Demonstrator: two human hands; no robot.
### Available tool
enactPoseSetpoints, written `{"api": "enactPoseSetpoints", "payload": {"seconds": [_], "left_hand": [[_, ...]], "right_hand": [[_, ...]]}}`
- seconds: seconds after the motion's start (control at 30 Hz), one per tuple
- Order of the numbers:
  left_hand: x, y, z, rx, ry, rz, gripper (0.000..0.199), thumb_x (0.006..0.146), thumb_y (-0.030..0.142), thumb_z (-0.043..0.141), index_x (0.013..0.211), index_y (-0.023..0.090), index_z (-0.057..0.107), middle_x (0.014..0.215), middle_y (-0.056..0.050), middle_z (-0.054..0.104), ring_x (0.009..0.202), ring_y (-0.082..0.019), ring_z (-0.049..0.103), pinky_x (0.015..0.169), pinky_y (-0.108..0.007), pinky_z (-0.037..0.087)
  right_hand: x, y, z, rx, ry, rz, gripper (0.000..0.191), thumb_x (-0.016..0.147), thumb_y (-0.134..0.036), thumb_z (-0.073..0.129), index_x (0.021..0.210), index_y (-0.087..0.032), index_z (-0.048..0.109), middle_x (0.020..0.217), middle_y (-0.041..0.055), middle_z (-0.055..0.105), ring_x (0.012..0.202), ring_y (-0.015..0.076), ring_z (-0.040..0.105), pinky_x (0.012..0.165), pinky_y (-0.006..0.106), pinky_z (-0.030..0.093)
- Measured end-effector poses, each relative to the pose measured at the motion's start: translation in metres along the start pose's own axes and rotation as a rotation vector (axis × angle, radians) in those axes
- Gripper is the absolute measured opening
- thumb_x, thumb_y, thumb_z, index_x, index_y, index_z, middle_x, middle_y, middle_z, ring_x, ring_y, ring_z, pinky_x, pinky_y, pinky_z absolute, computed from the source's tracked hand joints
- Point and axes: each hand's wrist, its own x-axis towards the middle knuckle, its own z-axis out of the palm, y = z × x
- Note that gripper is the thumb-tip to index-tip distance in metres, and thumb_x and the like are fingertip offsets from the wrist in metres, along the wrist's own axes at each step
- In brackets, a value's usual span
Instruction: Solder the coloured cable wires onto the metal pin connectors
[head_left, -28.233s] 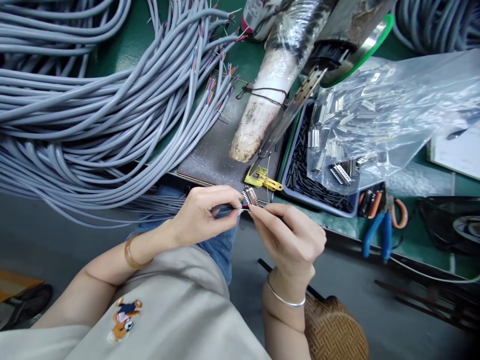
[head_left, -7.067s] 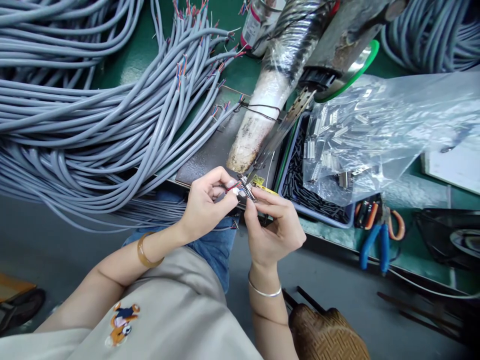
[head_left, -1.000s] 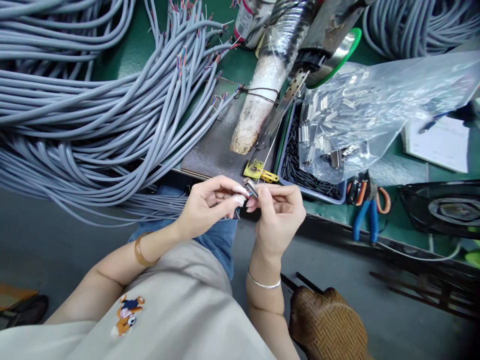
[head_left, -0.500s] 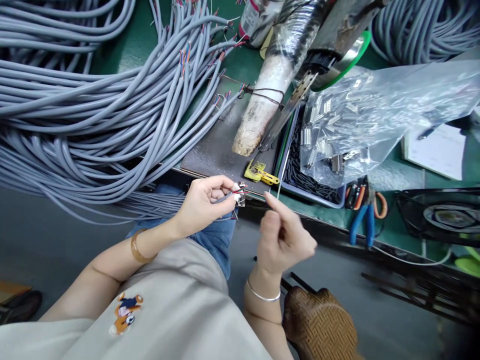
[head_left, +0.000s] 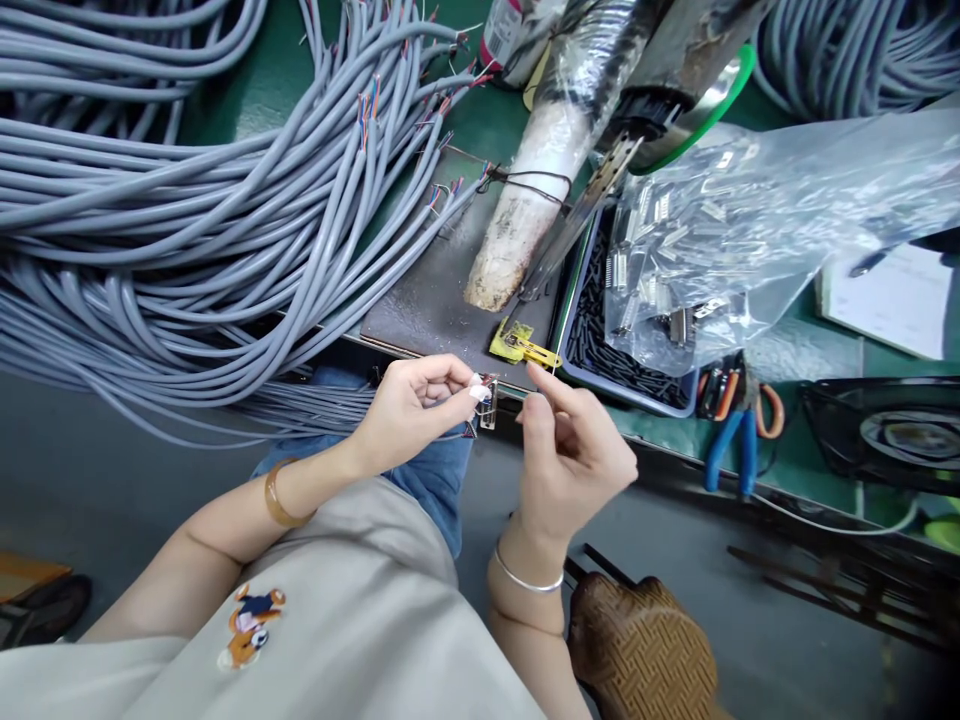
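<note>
My left hand [head_left: 420, 408] pinches thin coloured wires at the bench edge. A small metal connector [head_left: 488, 403] sits at its fingertips. To the right, my right hand [head_left: 574, 440] has thumb and forefinger bent toward each other around something I cannot make out; a thin pale strand rises near the forefinger. Just above both hands, a yellow clip-like piece [head_left: 521, 345] lies on the dark plate [head_left: 427, 300]. The white wrapped rod [head_left: 517, 220] points down toward it.
Bundled grey cables [head_left: 225, 220] cover the left. Right of the plate are a bin of black sleeves [head_left: 592, 340], a plastic bag of metal parts [head_left: 697, 240] and blue-handled pliers [head_left: 731, 450]. A brown woven stool [head_left: 645, 650] stands below.
The connector at my left fingertips has turned and shows more of its face. My right hand has shifted slightly, its thumb higher. The view has moved a little.
</note>
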Motion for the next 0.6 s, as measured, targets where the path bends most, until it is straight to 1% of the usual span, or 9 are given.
{"api": "enactPoseSetpoints", "payload": {"seconds": [0.07, 0.13, 0.17, 0.23, 0.33, 0.47, 0.6], "left_hand": [[0.000, 0.001, 0.001, -0.002, -0.013, 0.000, 0.016, 0.076, 0.019, 0.079, 0.073, 0.012, 0.064, 0.059, 0.004, 0.060, 0.045, -0.002, 0.040, 0.045, -0.015, 0.038], [0.000, 0.001, 0.002, 0.004, -0.019, -0.008, 0.019, 0.074, 0.020, 0.082, 0.071, 0.012, 0.064, 0.059, 0.004, 0.060, 0.047, -0.002, 0.042, 0.047, -0.015, 0.039], [0.000, 0.000, 0.003, 0.011, -0.016, -0.013, 0.021, 0.073, 0.020, 0.083, 0.071, 0.012, 0.064, 0.059, 0.004, 0.060, 0.048, -0.003, 0.044, 0.048, -0.015, 0.041], [0.000, -0.001, 0.003, 0.031, 0.006, -0.018, 0.021, 0.071, 0.021, 0.085, 0.072, 0.013, 0.065, 0.061, 0.003, 0.062, 0.051, -0.004, 0.048, 0.050, -0.016, 0.043], [0.001, -0.004, 0.001, 0.045, 0.044, 0.001, 0.020, 0.073, 0.023, 0.083, 0.078, 0.013, 0.066, 0.063, 0.003, 0.065, 0.050, -0.004, 0.050, 0.051, -0.016, 0.044], [0.001, -0.005, -0.001, 0.039, 0.039, 0.022, 0.023, 0.077, 0.026, 0.082, 0.080, 0.014, 0.063, 0.061, 0.004, 0.063, 0.047, -0.003, 0.046, 0.050, -0.016, 0.043], [0.002, -0.004, -0.001, 0.015, 0.033, 0.029, 0.026, 0.076, 0.027, 0.083, 0.078, 0.014, 0.062, 0.061, 0.005, 0.062, 0.047, -0.002, 0.044, 0.049, -0.015, 0.042]], "right_hand": [[0.006, -0.001, 0.000, 0.076, -0.076, 0.107, 0.017, 0.093, -0.028, 0.070, 0.107, -0.025, 0.079, 0.077, -0.0012, 0.065, 0.049, 0.0061, 0.036, 0.046, 0.024, 0.030], [0.012, -0.001, 0.001, 0.150, -0.179, 0.173, 0.011, 0.090, -0.029, 0.073, 0.097, -0.023, 0.079, 0.081, 0.0002, 0.068, 0.051, 0.0061, 0.037, 0.046, 0.024, 0.031], [0.014, -0.001, 0.001, 0.179, -0.205, 0.195, 0.009, 0.089, -0.028, 0.073, 0.091, -0.022, 0.079, 0.081, 0.0007, 0.068, 0.052, 0.0066, 0.041, 0.046, 0.024, 0.031], [0.016, -0.001, 0.003, 0.212, -0.206, 0.224, 0.008, 0.088, -0.027, 0.073, 0.084, -0.021, 0.077, 0.080, 0.0009, 0.069, 0.055, 0.0078, 0.046, 0.048, 0.024, 0.033], [0.015, 0.001, 0.004, 0.228, -0.189, 0.251, 0.008, 0.088, -0.026, 0.072, 0.083, -0.022, 0.077, 0.078, 0.0008, 0.068, 0.058, 0.0084, 0.048, 0.051, 0.025, 0.035], [0.014, 0.004, 0.003, 0.268, -0.212, 0.312, 0.008, 0.085, -0.028, 0.074, 0.082, -0.022, 0.078, 0.076, 0.0010, 0.067, 0.058, 0.0085, 0.047, 0.048, 0.024, 0.031], [0.015, 0.009, 0.004, 0.334, -0.230, 0.354, 0.006, 0.083, -0.027, 0.075, 0.080, -0.021, 0.077, 0.075, -0.0003, 0.066, 0.055, 0.0068, 0.044, 0.047, 0.023, 0.029]]}}
